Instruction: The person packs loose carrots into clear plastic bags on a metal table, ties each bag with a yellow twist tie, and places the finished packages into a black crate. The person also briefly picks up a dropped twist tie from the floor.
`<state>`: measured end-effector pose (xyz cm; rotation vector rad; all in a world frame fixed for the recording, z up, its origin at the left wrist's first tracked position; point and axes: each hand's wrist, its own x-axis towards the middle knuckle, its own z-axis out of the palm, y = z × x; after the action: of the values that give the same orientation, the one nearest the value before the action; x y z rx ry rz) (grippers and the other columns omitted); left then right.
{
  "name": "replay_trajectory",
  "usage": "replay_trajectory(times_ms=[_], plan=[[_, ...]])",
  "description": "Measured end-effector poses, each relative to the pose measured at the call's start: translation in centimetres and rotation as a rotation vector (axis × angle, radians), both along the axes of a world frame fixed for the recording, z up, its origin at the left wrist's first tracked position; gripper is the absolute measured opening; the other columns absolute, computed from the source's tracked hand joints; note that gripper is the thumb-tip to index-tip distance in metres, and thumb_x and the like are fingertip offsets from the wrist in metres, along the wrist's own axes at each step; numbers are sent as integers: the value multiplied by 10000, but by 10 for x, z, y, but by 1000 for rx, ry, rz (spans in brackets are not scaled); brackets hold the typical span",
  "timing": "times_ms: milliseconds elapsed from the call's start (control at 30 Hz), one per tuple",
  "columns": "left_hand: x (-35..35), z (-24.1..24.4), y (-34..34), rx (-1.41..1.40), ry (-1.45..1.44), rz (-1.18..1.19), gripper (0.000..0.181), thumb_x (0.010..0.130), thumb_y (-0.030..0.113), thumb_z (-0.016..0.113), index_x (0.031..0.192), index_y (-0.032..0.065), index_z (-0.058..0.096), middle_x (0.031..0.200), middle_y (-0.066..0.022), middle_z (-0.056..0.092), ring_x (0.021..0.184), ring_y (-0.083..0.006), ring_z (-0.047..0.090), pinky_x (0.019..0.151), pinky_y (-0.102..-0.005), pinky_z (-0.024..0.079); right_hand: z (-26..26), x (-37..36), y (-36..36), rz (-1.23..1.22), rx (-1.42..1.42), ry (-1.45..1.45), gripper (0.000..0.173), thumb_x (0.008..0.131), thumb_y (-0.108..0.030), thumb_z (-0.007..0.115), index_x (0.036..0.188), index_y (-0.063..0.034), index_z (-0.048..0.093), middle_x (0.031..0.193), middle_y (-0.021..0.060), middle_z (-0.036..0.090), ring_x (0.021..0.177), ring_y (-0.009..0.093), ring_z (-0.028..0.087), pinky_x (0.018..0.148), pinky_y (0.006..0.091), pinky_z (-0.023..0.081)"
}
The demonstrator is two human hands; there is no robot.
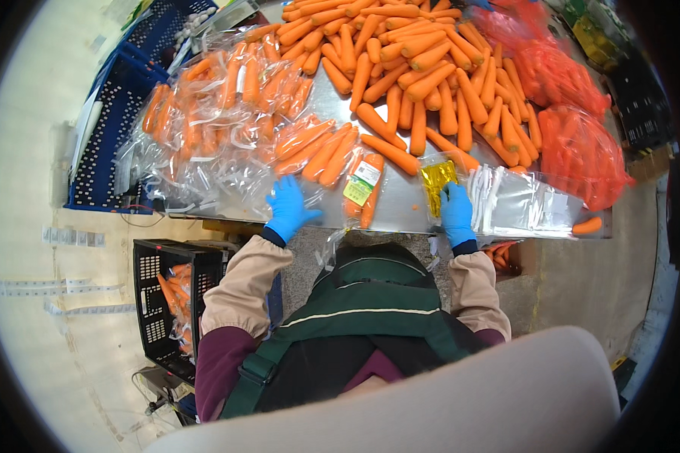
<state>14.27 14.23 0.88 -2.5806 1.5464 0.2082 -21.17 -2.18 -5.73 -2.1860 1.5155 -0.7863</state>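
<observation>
My left hand [290, 208], in a blue glove, has its fingers spread beside clear bags of carrots [311, 150] and appears to hold nothing. My right hand [457, 212], also gloved in blue, lies with its fingertips on the edge of a gold foil packet [433, 184]; whether it grips it is unclear. Between the hands, a clear bag of carrots with a green and white label [364, 184] lies near the metal table's front edge. Beyond them is a large pile of loose carrots [413, 73]. Flat clear plastic bags [510, 201] are stacked right of my right hand.
Many bagged carrots [221, 107] cover the table's left side. Red plastic bags of carrots [581, 153] stand at the right. Blue perforated crates [105, 136] are at the far left. Below the table, a black crate [153, 300] holds carrots. One carrot [587, 226] lies at the right edge.
</observation>
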Motion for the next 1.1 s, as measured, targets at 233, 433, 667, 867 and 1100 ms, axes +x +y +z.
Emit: replay_trajectory(times_ms=[233, 433, 667, 867, 1100], plan=[[-2, -75, -1, -165, 337, 200, 709, 760, 181, 666, 1318, -46, 291, 1165, -340, 498, 941, -451, 589, 790, -494, 488, 9, -6, -9, -81, 573, -697, 97, 887, -83, 576, 963, -26, 590, 773, 42, 608, 622, 95, 583, 559, 229, 473], [2, -36, 10, -29, 173, -14, 405, 814, 116, 532, 1180, -47, 473, 788, -249, 633, 766, -426, 626, 684, -504, 495, 45, 2, 0, -60, 822, -944, 181, 867, -108, 611, 1016, -11, 640, 782, 47, 629, 639, 93, 588, 601, 221, 483], [-37, -33, 59, -141, 274, 203, 645, 839, 184, 540, 1393, -12, 275, 795, -231, 641, 679, -382, 638, 588, -476, 490, 92, 143, 99, 517, 816, -733, 176, 861, -170, 650, 955, -23, 671, 807, 5, 636, 716, 64, 534, 649, 226, 443], [-61, -69, 116, -254, 586, 351, 874, 831, 72, 533, 1481, 84, -51, 782, -242, 628, 674, -401, 626, 607, -472, 492, 62, 163, 144, 652, 1092, -578, 172, 837, -168, 666, 944, -34, 683, 887, 65, 674, 780, 124, 611, 692, 275, 483], [-63, -64, 134, -826, 892, 490, 759, 830, 15, 581, 1433, 48, 120, 1339, -235, 348, 1130, -339, 501, 863, -408, 464, 22, 157, 154, 740, 495, 201, 189, 809, -194, 649, 893, -26, 670, 817, 172, 643, 734, 246, 635, 675, 346, 498]])
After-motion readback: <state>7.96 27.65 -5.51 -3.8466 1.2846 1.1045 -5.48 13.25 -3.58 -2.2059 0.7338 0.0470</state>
